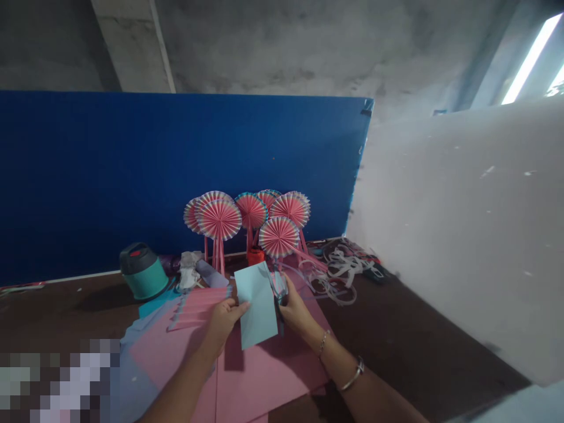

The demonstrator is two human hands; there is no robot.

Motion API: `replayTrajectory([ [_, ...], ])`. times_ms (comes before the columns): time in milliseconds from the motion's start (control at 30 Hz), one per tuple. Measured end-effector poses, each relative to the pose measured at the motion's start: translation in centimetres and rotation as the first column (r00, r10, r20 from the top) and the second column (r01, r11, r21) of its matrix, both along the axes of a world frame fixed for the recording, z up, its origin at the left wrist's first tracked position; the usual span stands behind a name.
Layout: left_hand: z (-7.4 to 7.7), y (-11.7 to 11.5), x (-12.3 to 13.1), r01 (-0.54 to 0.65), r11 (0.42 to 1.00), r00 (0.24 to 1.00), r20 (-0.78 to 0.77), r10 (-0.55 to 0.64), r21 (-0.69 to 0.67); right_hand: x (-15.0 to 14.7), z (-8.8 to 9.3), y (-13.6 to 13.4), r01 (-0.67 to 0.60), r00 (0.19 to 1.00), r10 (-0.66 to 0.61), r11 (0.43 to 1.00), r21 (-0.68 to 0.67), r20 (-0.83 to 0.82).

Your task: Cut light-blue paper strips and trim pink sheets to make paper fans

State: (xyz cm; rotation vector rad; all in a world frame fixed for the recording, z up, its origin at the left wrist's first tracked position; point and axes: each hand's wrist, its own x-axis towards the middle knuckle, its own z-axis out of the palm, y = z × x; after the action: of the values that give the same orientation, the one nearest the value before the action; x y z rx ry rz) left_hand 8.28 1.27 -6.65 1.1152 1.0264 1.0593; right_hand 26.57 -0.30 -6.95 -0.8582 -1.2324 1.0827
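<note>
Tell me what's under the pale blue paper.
Pink paper sheets lie below the pale blue paper, held up by the left hand; the stretch directly beneath it is hidden.

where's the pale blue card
In the head view, the pale blue card is between the left hand and right hand, above the pink paper sheets.

Bare left forearm (183, 376), bare right forearm (379, 393), thin gold-toned chain bracelet (323, 343) worn at the right wrist, slim silver-toned bangle (353, 374) worn higher up the arm
</note>
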Motion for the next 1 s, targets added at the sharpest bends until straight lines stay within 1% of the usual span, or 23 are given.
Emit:
replayTrajectory([
  [200,0.1,0.0,-0.1,0.001,1.0,1.0,0.009,-0.001,-0.005,-0.1,0.4,-0.2,0.002,1.0,-0.003,1.0,-0.017,-0.029],
  [433,0.0,-0.1,0.0,-0.004,1.0,1.0,0.007,0.004,-0.006,0.1,0.7,-0.3,0.001,1.0,-0.001,1.0,-0.021,-0.013],
  [633,0.3,-0.2,-0.1,0.006,1.0,1.0,0.014,-0.006,-0.008,0.4,-0.3,0.2,0.041,0.999,-0.041,0.999,0.003,0.035],
  [767,0.1,-0.1,-0.1,0.0,1.0,1.0,0.0,0.0,-0.005,0.4,-1.1,0.7,0.056,0.998,-0.055,0.998,-0.015,0.042],
  [867,-0.2,0.1,0.0,0.007,1.0,1.0,0.002,-0.007,-0.003,0.5,-1.3,0.8,0.071,0.995,-0.07,0.997,-0.017,0.066],
  [1000,-0.3,0.1,0.1,0.027,1.0,1.0,-0.015,-0.027,-0.014,0.6,-1.2,0.7,0.137,0.984,-0.141,0.99,0.04,0.111],
])
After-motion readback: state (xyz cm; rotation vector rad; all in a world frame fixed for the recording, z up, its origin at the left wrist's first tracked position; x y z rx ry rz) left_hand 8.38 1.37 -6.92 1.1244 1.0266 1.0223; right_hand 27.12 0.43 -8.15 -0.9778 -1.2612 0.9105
